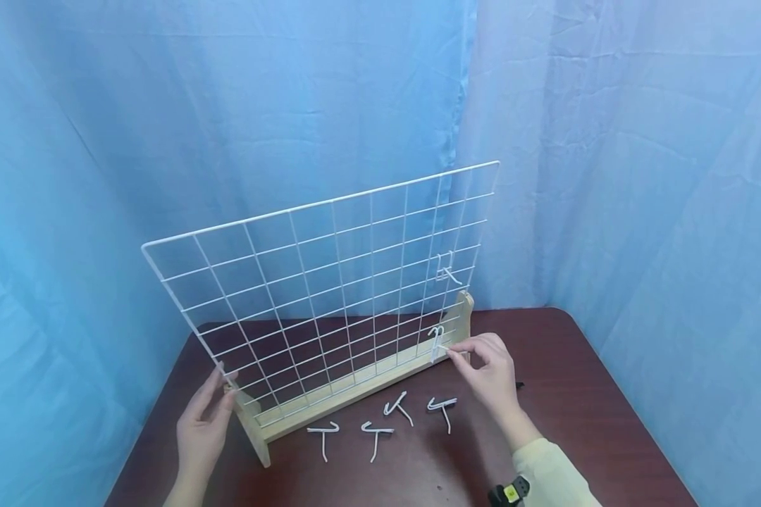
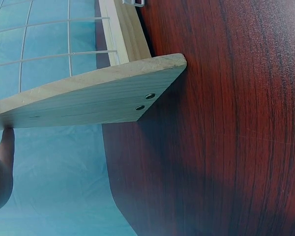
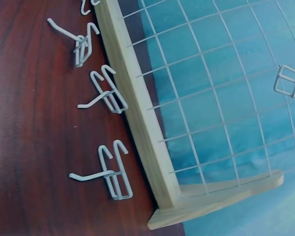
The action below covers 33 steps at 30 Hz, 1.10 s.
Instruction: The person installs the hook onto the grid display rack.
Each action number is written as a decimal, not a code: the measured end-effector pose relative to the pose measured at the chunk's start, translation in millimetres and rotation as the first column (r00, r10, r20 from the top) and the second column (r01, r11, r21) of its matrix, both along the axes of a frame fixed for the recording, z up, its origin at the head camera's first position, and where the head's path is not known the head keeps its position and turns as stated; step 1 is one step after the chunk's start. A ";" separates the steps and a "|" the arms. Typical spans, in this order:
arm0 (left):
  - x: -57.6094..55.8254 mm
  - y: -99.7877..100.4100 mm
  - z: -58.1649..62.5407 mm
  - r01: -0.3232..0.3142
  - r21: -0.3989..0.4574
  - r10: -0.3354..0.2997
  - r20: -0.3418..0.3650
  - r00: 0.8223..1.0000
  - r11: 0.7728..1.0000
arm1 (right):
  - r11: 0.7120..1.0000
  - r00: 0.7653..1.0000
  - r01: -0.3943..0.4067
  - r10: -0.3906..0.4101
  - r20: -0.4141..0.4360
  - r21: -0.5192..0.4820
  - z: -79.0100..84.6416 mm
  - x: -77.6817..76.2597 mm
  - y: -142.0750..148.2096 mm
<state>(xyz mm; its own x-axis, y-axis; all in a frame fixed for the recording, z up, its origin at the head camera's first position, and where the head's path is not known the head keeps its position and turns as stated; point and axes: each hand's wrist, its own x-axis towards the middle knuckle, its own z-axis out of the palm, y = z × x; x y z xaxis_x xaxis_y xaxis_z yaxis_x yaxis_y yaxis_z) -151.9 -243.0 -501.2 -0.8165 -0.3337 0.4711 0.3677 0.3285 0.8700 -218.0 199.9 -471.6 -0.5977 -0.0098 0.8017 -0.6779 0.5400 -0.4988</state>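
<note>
A white wire grid panel (image 1: 355, 282) stands upright in a wooden stand (image 1: 330, 401). At its left end, my left hand (image 1: 201, 424) grips the top of the stand's wooden end piece (image 2: 88, 98), thumb on the near side. In the left wrist view, part of a finger (image 2: 2, 167) touches that end piece. My right hand (image 1: 491, 370) pinches a white wire hook (image 1: 436, 343) by its prong, its two bent tips upward, in front of the grid's lower right part. Another white hook (image 1: 445, 273) hangs on the grid above it.
Several white wire hooks (image 1: 377, 440) lie in a row on the dark red table (image 1: 577, 422) in front of the stand; the right wrist view shows hooks (image 3: 115, 169) beside its base. Blue curtains (image 1: 228, 105) surround the table. A black device (image 1: 509, 491) sits by the right sleeve.
</note>
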 end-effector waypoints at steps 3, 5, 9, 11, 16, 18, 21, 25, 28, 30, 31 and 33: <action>-0.5 -0.5 -0.7 -0.003 -0.010 0.003 -0.007 1.000 1.000 | 1.000 1.000 0.000 0.000 0.004 0.007 5.2 -2.8 -1.3; -0.7 -0.7 -1.3 -0.001 -0.016 0.001 -0.015 1.000 1.000 | 1.000 1.000 0.006 -0.006 0.000 0.013 8.5 -4.9 -2.4; -0.8 -1.1 -2.0 0.006 -0.031 -0.007 -0.029 1.000 0.999 | 1.000 1.000 0.009 -0.009 -0.007 0.012 15.2 -8.7 -5.0; -0.7 -1.2 -2.1 0.009 -0.033 -0.010 -0.033 0.999 0.999 | 1.000 1.000 0.012 -0.012 -0.014 0.016 18.3 -10.1 -6.5; -0.6 -0.9 -2.3 0.002 -0.032 -0.003 -0.019 1.000 0.999 | 1.000 1.000 0.021 -0.021 0.003 0.006 26.7 -12.8 -11.2; -0.8 -1.0 -2.7 -0.005 -0.033 0.004 -0.008 1.000 0.999 | 1.000 1.000 0.025 -0.025 0.005 -0.001 30.6 -14.2 -13.4; -1.1 -1.2 -2.8 -0.013 -0.030 0.013 0.006 1.000 0.999 | 1.000 1.000 0.029 -0.029 -0.011 -0.003 37.2 -16.4 -16.5; -0.1 -0.1 -1.4 -0.016 -0.011 0.016 0.006 1.000 1.000 | 1.000 0.999 0.029 -0.029 -0.028 0.004 45.0 -19.5 -19.3; 1.0 0.8 -0.3 -0.011 0.000 0.011 -0.004 1.000 1.000 | 0.999 0.998 0.029 -0.028 -0.049 0.014 49.5 -22.4 -21.4; 1.3 0.8 -0.2 -0.006 0.003 0.006 -0.011 1.000 1.000 | 0.999 0.998 0.029 -0.028 -0.063 0.019 52.8 -24.1 -22.9; 1.3 0.7 -0.3 -0.001 0.005 0.001 -0.015 1.000 1.000 | 0.999 0.997 0.031 -0.029 -0.069 0.021 54.4 -24.7 -23.6; 1.0 0.5 -0.6 0.005 -0.001 -0.005 -0.022 1.000 1.000 | 0.999 0.996 0.031 -0.029 -0.082 0.024 57.9 -25.9 -25.0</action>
<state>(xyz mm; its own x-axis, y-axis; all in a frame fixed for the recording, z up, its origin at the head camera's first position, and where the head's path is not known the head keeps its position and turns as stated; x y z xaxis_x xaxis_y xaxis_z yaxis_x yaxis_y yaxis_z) -150.9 -242.5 -501.8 -0.8078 -0.3289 0.4891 0.3883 0.3272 0.8615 -243.9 174.9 -413.6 -0.5307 -0.0134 0.8475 -0.6989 0.5725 -0.4286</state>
